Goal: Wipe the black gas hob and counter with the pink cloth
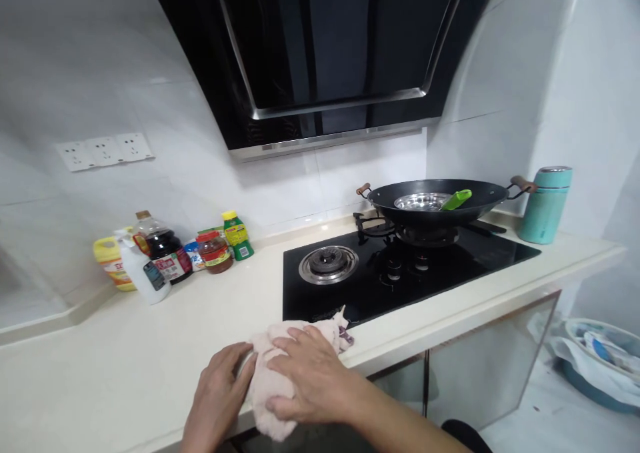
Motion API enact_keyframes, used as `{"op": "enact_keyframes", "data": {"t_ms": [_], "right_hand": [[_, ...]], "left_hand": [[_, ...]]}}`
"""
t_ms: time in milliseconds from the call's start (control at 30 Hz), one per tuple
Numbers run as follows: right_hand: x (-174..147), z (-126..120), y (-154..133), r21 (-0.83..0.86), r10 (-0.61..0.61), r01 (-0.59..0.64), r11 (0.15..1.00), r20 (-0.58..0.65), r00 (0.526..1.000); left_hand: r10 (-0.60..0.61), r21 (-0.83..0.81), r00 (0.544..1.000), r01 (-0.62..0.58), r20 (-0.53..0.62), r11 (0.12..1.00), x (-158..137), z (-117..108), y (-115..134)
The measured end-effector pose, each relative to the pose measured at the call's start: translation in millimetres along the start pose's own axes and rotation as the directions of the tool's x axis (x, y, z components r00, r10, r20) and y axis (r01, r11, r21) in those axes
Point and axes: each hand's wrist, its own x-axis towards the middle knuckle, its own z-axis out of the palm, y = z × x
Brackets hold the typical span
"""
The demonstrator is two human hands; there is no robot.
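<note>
A pale pink cloth (263, 381) lies bunched at the counter's front edge, partly over the near left corner of the black gas stove (465, 258). My right hand (313, 376) presses down on it from above, its fingers bent over the folds and its thumb toward the front. Beside the cloth's left edge my left hand (216, 389) rests on the counter, loosely cupped, with thumb and forefinger apart. Its thumb is against or very near the cloth. A white and dark purple end of the cloth pokes out on the stove side.
A black wok (480, 196) on the right burner holds a metal strainer (423, 202) with a green handle. A turquoise flask (545, 206) stands right of it. A white spray bottle (150, 276), a dark sauce bottle (170, 249) and jars line the back left. The range hood (340, 46) overhangs.
</note>
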Motion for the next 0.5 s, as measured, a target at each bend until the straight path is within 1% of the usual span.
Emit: {"op": "enact_keyframes", "data": {"t_ms": [100,200,267,333,433,500], "right_hand": [[-24,-18,19,-0.074,0.047,-0.053,0.996,-0.080,0.996],[-60,-43,48,-0.155,0.163,-0.195,0.969,-0.195,0.967],[-86,-61,69,-0.225,0.250,-0.310,0.924,-0.258,0.933],[-114,-80,91,-0.314,0.302,-0.397,0.862,-0.311,0.901],[-156,-104,130,-0.433,0.300,-0.464,0.773,-0.395,0.869],[-184,-118,159,-0.472,0.297,-0.515,0.715,-0.461,0.836]], "left_hand": [[-0.027,0.017,1.000,0.027,0.015,0.999,0,-1,2],[-0.053,0.022,0.998,0.053,0.029,0.998,0,-4,7],[-0.055,0.020,0.998,0.055,0.034,0.998,0,-5,9],[-0.051,0.018,0.998,0.051,0.031,0.999,0,-5,9],[-0.044,0.022,0.999,0.043,0.027,0.999,0,-4,8],[-0.034,0.027,0.999,0.034,0.027,0.999,0,-3,6]]}}
